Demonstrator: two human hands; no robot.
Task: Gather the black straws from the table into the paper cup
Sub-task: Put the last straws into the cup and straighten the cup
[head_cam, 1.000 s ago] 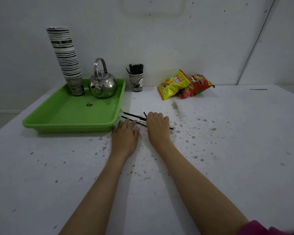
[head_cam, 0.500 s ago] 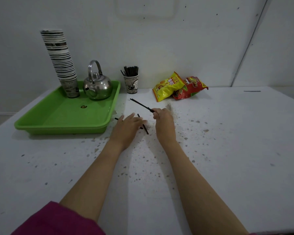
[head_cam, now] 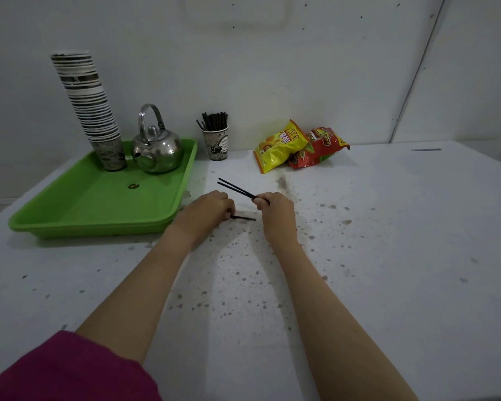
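My right hand is closed on two black straws that stick out up and to the left, lifted off the white table. My left hand is curled on the table beside the green tray, its fingertips on another black straw that lies flat and pokes out to the right. A printed paper cup with several black straws standing in it is at the back by the wall, well beyond both hands.
A green tray at the left holds a tall stack of paper cups and a steel kettle. A yellow snack bag and a red snack bag lie at the back right of the cup.
My right hand has gone from one raised straw to two. My left hand has curled its fingers onto the straw left lying on the table.
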